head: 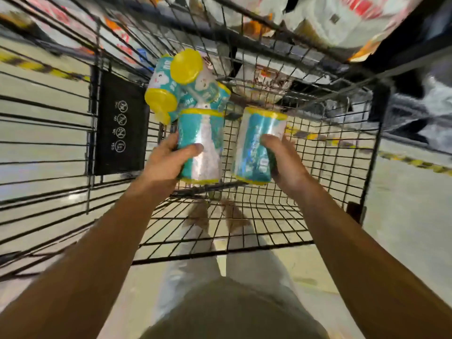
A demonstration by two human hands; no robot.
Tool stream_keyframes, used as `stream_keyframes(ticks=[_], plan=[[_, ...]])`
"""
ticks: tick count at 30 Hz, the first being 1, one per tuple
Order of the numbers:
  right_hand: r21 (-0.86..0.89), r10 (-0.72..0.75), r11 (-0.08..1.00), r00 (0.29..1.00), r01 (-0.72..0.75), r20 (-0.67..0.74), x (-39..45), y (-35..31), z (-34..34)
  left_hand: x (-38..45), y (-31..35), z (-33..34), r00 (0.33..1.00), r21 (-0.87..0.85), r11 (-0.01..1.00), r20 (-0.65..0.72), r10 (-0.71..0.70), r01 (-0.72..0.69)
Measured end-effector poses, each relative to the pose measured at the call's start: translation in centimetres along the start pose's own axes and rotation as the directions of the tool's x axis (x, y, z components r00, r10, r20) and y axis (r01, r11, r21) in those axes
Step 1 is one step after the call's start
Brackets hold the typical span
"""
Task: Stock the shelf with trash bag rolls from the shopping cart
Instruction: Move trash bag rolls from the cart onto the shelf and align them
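Above the black wire shopping cart [244, 148], each hand gripped one teal, yellow-capped, shiny-wrapped trash bag roll, left hand [166, 162] on the left roll [201, 145], right hand [283, 162] on the right roll [259, 143], more rolls [186, 86] heaped at eleven o'clock; slick film could probably slip.

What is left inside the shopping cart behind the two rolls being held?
Behind the rolls gripped by the left hand and right hand, a small pile of teal, yellow-capped rolls lies in the cart. Their exact count is unclear; some overlap.
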State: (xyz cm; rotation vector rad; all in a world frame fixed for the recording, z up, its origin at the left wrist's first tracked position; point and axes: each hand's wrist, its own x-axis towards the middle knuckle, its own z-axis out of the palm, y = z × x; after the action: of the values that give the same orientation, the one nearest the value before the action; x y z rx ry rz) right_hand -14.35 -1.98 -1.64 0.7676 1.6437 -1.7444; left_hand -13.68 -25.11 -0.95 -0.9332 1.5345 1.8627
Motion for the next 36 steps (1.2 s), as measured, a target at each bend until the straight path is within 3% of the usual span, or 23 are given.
stream_keyframes(ticks=[10,17,24,29,33,36], plan=[[0.124,-0.094,0.988,0.995,0.095,-0.016,-13.6,-2.5,-1.8,-13.0,4.5,5.2,0.97,-0.13,0.991,0.24,0.041,-0.009],[0.135,-0.212,0.967,0.977,0.214,-0.029,-19.4,-1.9,-2.4,-17.7,3.5,7.4,0.946,-0.03,0.966,0.195,0.258,-0.257],[0.238,-0.259,0.934,0.964,0.266,-0.061,-23.8,-0.5,-2.3,-21.5,2.5,6.7,0.895,-0.049,0.958,0.345,0.282,-0.282],[0.289,-0.306,0.907,0.951,0.307,-0.049,-27.5,1.3,-1.0,-24.0,0.6,5.5,0.912,-0.097,0.963,0.31,0.269,-0.251],[0.166,-0.363,0.918,0.932,0.36,-0.01,-31.0,3.8,-0.1,-25.7,-1.2,4.2,0.906,-0.121,0.954,0.3,0.297,-0.273],[0.187,-0.389,0.905,0.921,0.383,-0.005,-33.2,5.7,0.2,-26.5,-2.6,4.2,0.89,-0.092,0.947,0.324,0.321,-0.308]])
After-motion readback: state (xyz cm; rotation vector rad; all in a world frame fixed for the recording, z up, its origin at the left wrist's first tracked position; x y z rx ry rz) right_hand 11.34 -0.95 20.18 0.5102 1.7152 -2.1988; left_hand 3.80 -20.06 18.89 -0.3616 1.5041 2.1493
